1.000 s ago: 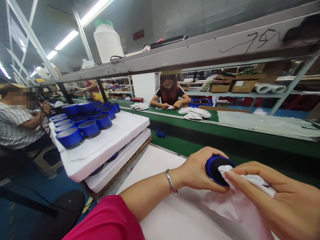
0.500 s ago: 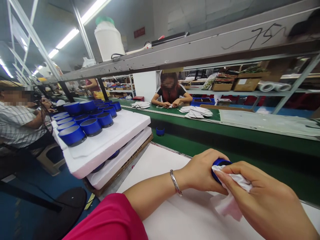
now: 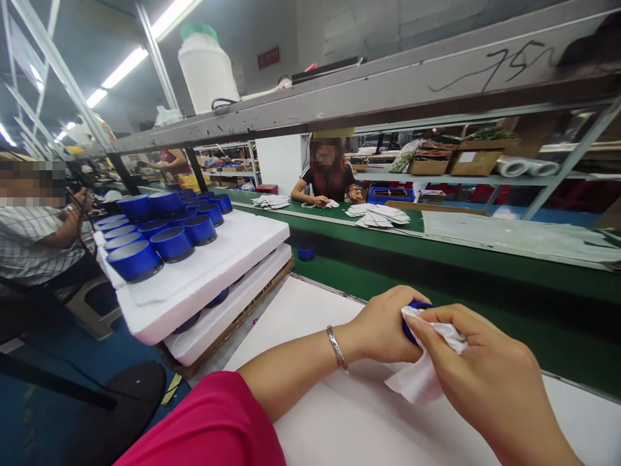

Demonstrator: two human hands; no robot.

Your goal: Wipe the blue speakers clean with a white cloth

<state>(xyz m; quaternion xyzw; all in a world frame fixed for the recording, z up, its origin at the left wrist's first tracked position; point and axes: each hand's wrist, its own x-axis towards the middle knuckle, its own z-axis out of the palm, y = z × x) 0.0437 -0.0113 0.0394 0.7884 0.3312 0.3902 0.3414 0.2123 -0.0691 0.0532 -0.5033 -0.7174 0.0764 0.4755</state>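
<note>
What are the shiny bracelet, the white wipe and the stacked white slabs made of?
Bracelet: probably metal, polished silver, since it glints. White wipe: thin cloth or paper, matte; its soft folds don't settle which. White slabs: likely plastic foam, matte, judging by their thick, rounded edges.

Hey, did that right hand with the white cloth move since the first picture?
Yes. The right hand has moved left, closer to the white foam tray; it still pinches the white cloth.

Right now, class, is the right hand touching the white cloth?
Touching. The head view plainly shows the right hand pinching the white cloth in its fingers, the loose end hanging below them.
</note>
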